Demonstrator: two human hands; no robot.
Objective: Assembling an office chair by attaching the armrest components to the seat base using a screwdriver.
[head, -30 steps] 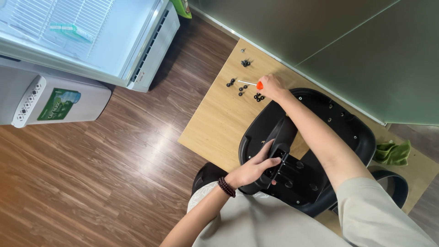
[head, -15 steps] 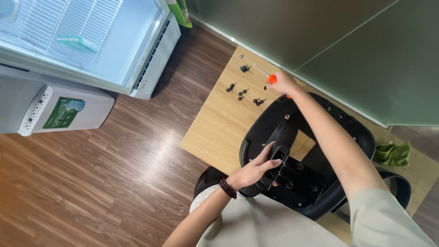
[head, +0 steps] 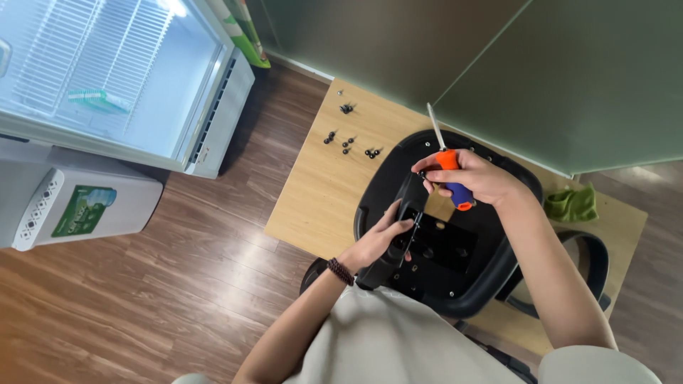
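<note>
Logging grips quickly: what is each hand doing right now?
Left hand: closed on the black bracket.
Right hand: holding the orange-and-blue screwdriver.

Shop or break-room corner, glass-door display fridge [head: 107,85], wood-look floor [head: 142,299], green partition wall [head: 569,71]

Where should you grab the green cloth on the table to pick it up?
Pinch the green cloth on its raised crumpled folds near the middle, coming straight down from above. It lies bunched on the wooden table near the far edge, so the humps give fingers something to close on. The black chair seat sits on its near side, so from above is probably the clearest way in.
</note>
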